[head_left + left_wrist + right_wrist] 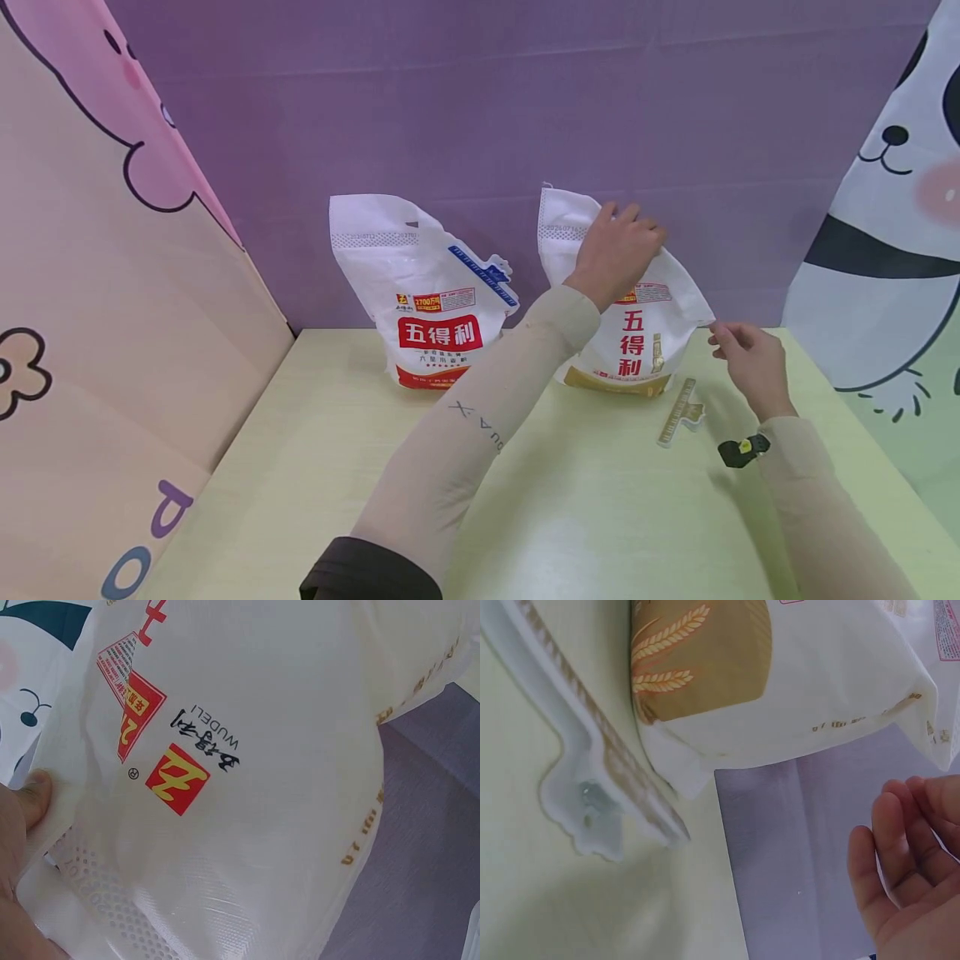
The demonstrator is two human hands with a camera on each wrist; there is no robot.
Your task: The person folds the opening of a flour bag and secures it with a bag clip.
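Note:
A white flour bag [652, 317] with red lettering and a gold base stands at the back of the table, its top leaning left. My left hand [618, 250] grips its upper edge; in the left wrist view the thumb [34, 795] presses on the white plastic. Beside the bag's right corner is my right hand [750, 367], fingers loosely bent. In the right wrist view these fingers [904, 855] show nothing between them; whether a fingertip touches the corner is hard to tell. A gold-and-white bag clip [678, 414] lies on the table below.
A second white flour bag [438, 333], with a red label and red base, stands to the left. A blue bag clip [483, 275] sits across its upper right corner. Behind the table [570, 500] is a purple backdrop [450, 125], with printed panels at both sides.

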